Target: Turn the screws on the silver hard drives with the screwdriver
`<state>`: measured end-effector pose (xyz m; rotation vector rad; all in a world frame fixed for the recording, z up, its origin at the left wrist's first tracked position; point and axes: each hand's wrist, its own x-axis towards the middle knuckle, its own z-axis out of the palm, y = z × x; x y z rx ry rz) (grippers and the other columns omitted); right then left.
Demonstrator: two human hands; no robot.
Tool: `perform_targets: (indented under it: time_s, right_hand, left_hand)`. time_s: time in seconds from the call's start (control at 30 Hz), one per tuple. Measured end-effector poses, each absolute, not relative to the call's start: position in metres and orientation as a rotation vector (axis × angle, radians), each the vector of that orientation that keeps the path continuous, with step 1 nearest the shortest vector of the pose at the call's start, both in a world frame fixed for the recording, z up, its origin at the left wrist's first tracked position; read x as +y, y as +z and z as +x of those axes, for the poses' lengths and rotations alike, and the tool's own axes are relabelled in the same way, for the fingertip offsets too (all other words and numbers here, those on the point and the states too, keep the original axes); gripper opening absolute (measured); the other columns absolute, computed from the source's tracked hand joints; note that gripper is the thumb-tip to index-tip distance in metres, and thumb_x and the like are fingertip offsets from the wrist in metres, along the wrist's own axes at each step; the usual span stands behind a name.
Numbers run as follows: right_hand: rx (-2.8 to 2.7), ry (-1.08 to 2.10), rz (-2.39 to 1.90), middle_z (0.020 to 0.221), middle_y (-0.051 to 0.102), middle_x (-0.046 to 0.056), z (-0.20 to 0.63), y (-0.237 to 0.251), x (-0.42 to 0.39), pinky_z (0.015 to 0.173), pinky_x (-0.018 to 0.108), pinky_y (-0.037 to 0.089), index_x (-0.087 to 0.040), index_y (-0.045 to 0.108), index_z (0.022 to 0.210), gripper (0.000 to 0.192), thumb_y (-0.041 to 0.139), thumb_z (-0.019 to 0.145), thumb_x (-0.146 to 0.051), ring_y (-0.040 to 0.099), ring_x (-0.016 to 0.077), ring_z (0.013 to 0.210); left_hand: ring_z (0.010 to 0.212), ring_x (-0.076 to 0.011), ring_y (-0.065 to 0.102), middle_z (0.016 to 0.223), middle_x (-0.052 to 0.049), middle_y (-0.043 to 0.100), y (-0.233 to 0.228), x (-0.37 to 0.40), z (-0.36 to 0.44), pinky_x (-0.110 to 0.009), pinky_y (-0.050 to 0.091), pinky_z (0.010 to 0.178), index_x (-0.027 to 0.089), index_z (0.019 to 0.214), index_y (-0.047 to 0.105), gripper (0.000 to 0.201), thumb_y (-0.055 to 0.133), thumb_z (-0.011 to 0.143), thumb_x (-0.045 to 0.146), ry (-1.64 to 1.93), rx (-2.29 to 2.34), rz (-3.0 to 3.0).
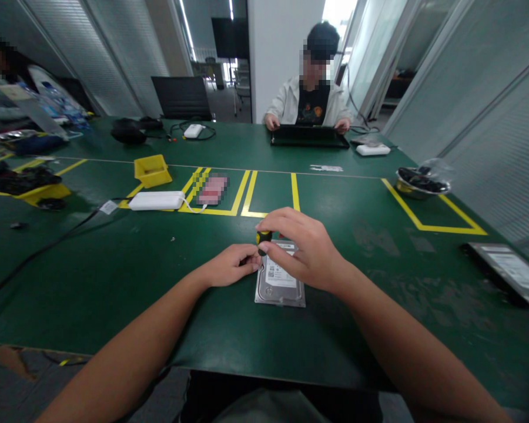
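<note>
A silver hard drive [281, 285] with a white label lies flat on the green table [158, 276] straight in front of me. My right hand [300, 247] grips the black-and-yellow handle of a screwdriver [263, 239] that stands upright at the drive's far left corner. My left hand [233, 264] has its fingers pinched around the lower part of the tool, touching the drive's left edge. The screwdriver's tip is hidden behind my fingers.
A white power adapter [156, 201] with cable and a yellow bin [151, 170] sit to the far left. A metal bowl [421, 182] of dark parts and a second drive [509, 271] lie on the right. A person [311, 97] sits opposite at a black tray [308, 137].
</note>
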<state>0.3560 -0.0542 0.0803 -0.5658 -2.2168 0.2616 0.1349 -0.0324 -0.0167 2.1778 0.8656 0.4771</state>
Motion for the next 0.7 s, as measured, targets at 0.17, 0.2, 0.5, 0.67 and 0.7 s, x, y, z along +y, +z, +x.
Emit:
perform_targets:
  time_s: [0.17, 0.2, 0.5, 0.67, 0.7]
  right_hand:
    - [-2.279, 0.258, -0.628, 0.111, 0.069, 0.011, 0.356, 0.075, -0.054, 0.085, 0.034, 0.052, -0.013, 0.058, 0.116, 0.026, 0.06, 0.091, -0.021, 0.063, 0.0199, 0.099]
    - [-2.279, 0.258, -0.645, 0.112, 0.068, 0.011, 0.356, 0.076, -0.054, 0.084, 0.033, 0.052, -0.013, 0.057, 0.118, 0.029, 0.061, 0.091, -0.021, 0.064, 0.0192, 0.097]
    - [-2.183, 0.115, -0.78, 0.104, 0.069, 0.005, 0.381, 0.101, -0.053, 0.077, 0.029, 0.051, -0.017, 0.061, 0.115, 0.028, 0.064, 0.089, -0.024, 0.063, 0.0161, 0.084]
    - [-2.169, -0.082, -0.958, 0.101, 0.068, 0.008, 0.397, 0.105, -0.043, 0.081, 0.033, 0.051, -0.015, 0.065, 0.116, 0.027, 0.06, 0.09, -0.02, 0.063, 0.0192, 0.086]
    - [-2.179, -0.113, -1.012, 0.103, 0.067, 0.009, 0.399, 0.105, -0.04, 0.082, 0.034, 0.051, -0.014, 0.065, 0.116, 0.027, 0.059, 0.09, -0.02, 0.063, 0.0199, 0.087]
  left_hand:
    - [0.073, -0.0147, 0.052, 0.08, 0.0, 0.057, -0.017, -0.032, 0.135, -0.026, 0.04, 0.069, 0.016, 0.09, 0.059, 0.011, 0.055, 0.092, 0.026, 0.496, 0.868, 2.186]
    - [0.073, -0.0143, 0.051, 0.079, 0.001, 0.056, -0.017, -0.032, 0.136, -0.026, 0.039, 0.069, 0.016, 0.089, 0.059, 0.011, 0.055, 0.092, 0.026, 0.49, 0.87, 2.181]
    - [0.07, -0.0117, 0.05, 0.079, 0.001, 0.056, -0.011, -0.034, 0.137, -0.024, 0.039, 0.066, 0.016, 0.09, 0.06, 0.008, 0.056, 0.091, 0.022, 0.456, 0.859, 2.094]
    - [0.071, -0.0118, 0.05, 0.08, 0.001, 0.056, -0.011, -0.034, 0.136, -0.024, 0.039, 0.066, 0.016, 0.092, 0.062, 0.008, 0.057, 0.091, 0.023, 0.449, 0.851, 2.067]
    - [0.071, -0.0118, 0.05, 0.08, 0.001, 0.056, -0.01, -0.034, 0.136, -0.024, 0.039, 0.066, 0.016, 0.092, 0.062, 0.009, 0.057, 0.091, 0.023, 0.445, 0.851, 2.059]
